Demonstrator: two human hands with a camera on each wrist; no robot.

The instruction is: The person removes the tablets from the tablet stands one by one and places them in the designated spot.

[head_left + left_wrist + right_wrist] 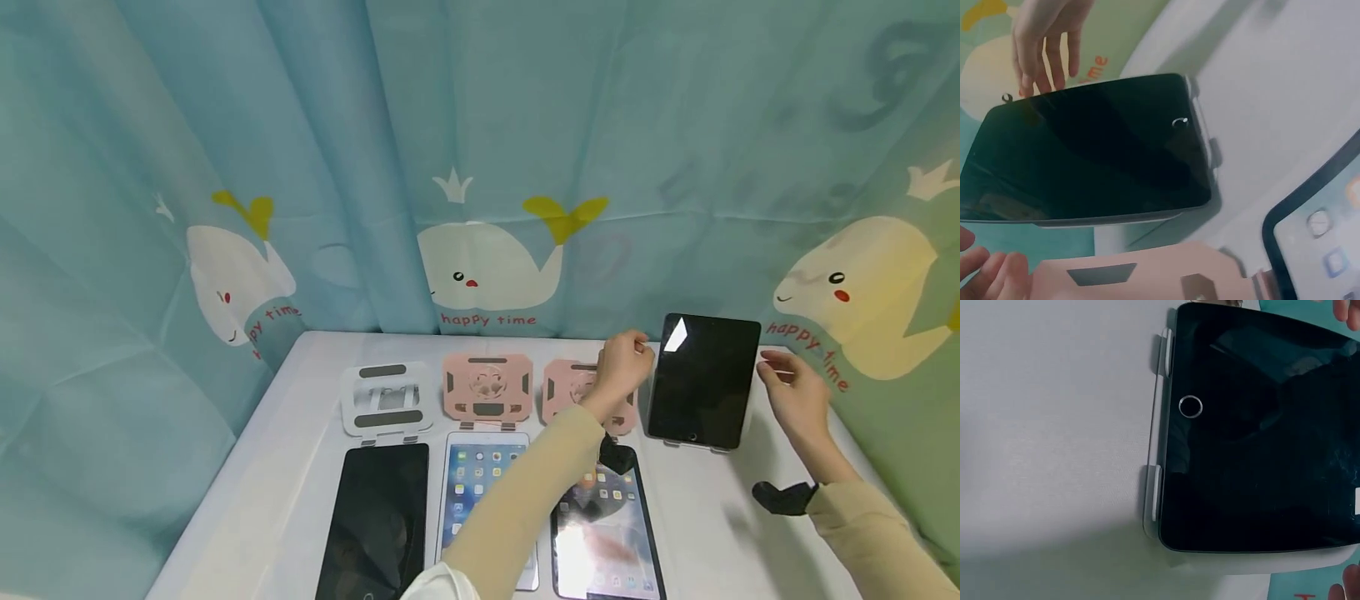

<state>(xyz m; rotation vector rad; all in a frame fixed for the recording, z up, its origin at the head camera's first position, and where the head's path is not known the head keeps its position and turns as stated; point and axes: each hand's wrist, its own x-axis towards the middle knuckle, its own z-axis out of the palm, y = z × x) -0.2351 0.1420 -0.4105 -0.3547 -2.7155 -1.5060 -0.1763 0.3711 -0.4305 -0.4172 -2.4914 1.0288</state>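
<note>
A black tablet point(703, 383) with a dark screen leans upright on a white stand point(1155, 434), held by the two small tabs at its lower edge. My left hand point(624, 371) is beside the tablet's left edge, over a pink stand point(570, 387), fingers loosely bent and apart from the tablet. On the other side, my right hand point(797, 400) hovers near the right edge with relaxed fingers. In the left wrist view, the right hand point(1050, 44) hangs close to the tablet's edge; whether it touches cannot be told. Neither hand grips anything.
Left of it stand another pink stand point(487, 388) and a white stand point(386, 400). Three tablets lie flat in front: a dark one point(378, 517), a white-framed one point(468, 475) and a black-framed one point(615, 525). A whale-print curtain point(480, 108) hangs behind the white table point(262, 500).
</note>
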